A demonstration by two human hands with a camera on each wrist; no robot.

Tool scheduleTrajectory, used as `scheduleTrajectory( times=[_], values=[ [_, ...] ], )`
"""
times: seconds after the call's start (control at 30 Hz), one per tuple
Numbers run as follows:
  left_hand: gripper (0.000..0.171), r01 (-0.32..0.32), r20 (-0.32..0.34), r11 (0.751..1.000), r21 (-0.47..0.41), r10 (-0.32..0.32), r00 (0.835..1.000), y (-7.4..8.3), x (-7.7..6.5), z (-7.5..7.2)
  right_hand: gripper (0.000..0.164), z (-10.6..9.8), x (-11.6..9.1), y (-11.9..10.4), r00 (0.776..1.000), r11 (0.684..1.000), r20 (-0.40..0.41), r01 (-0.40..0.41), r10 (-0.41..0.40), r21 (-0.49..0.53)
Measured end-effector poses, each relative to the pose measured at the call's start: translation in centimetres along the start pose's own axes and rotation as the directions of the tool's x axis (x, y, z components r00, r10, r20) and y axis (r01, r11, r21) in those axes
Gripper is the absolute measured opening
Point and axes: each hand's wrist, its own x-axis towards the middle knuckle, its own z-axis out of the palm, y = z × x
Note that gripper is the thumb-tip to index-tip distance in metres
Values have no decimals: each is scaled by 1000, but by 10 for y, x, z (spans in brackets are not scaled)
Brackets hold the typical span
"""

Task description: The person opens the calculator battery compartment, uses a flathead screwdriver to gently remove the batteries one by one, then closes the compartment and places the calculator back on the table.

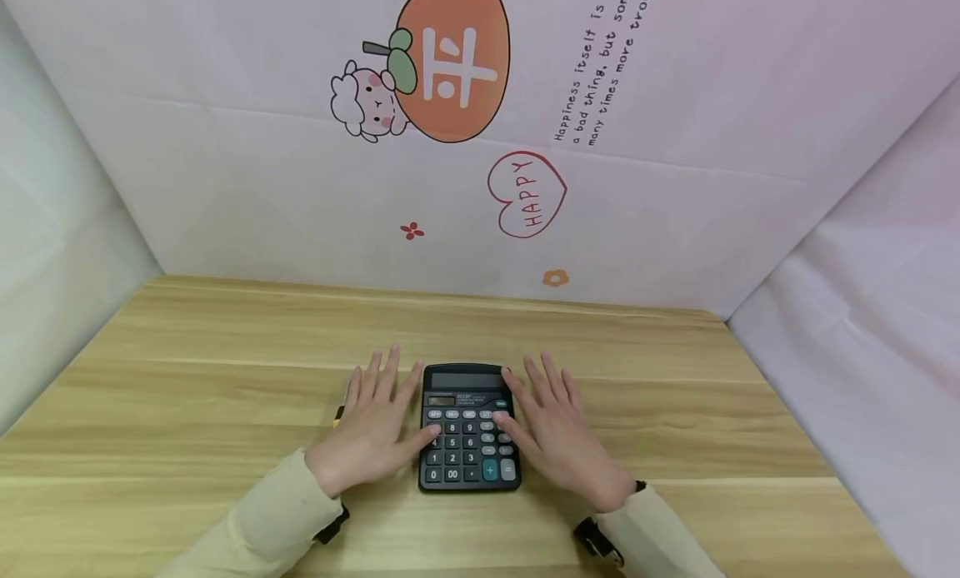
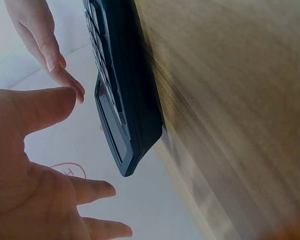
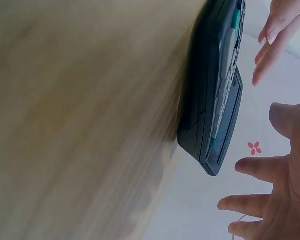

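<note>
A black desktop calculator [image 1: 452, 458] with grey and green keys lies face up on the wooden table, its screen end away from me. Over its left side spreads my left hand [image 1: 369, 436], fingers straight and thumb above the number keys. On the other side my right hand [image 1: 562, 445] is held with fingers apart, its thumb over the upper right keys. Both wrist views show a gap between the calculator [image 2: 135, 90] and the hands, which hold nothing. Partly hidden beneath the left hand is a thin object [image 1: 339, 415] with a yellow and black end.
The wooden table [image 1: 225, 395] reaches back to a white cloth backdrop [image 1: 262, 195] printed with an orange fruit, a sheep, a heart and lettering. White cloth walls [image 1: 885, 311] stand at both sides. Dark bands [image 1: 597, 540] circle both wrists.
</note>
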Motion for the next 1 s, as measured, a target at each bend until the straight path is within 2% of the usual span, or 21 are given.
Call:
scheduleTrajectory(
  times=[0.5, 1.0],
  values=[
    [79, 37, 15, 999, 16, -37, 999, 2, -1, -1, 59, -1, 0, 0, 991, 996, -97, 91, -88, 19],
    [73, 58, 22, 998, -12, -58, 998, 3, 2, 2, 44, -3, -2, -4, 994, 995, -74, 90, -86, 42]
  ],
)
